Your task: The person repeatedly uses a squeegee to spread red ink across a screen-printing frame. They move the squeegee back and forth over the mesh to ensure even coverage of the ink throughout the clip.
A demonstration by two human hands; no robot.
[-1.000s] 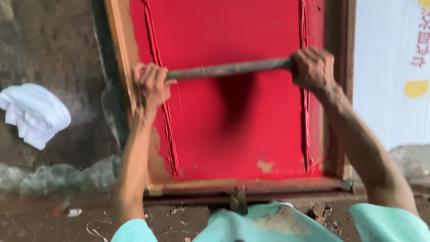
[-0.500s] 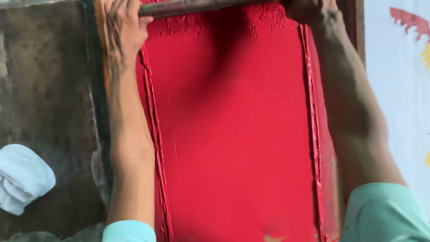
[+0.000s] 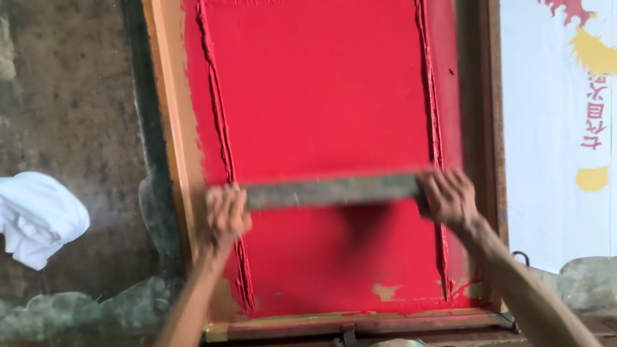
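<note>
We hold the squeegee (image 3: 331, 191), a long grey-brown bar, level across the red screen (image 3: 321, 96), a little below the middle of the view. Our left hand (image 3: 225, 215) has its grip closed around the bar's 9 o'clock end; our right hand (image 3: 450, 198) has its grip closed around the 3 o'clock end (both hands are motion-blurred, so single fingers are hard to tell). The screen is coated with wet red ink, with raised ridges of ink (image 3: 218, 128) running along its two long sides. A wooden frame (image 3: 168, 128) borders the screen, and small bare patches show near its 6 o'clock edge. At 9 o'clock from the frame, well apart, a crumpled white cloth (image 3: 38, 218) lies on the stained, dark surface (image 3: 71, 96). At 3 o'clock, just beside the frame, lies a white printed sheet (image 3: 553, 128) with red and yellow shapes.
</note>
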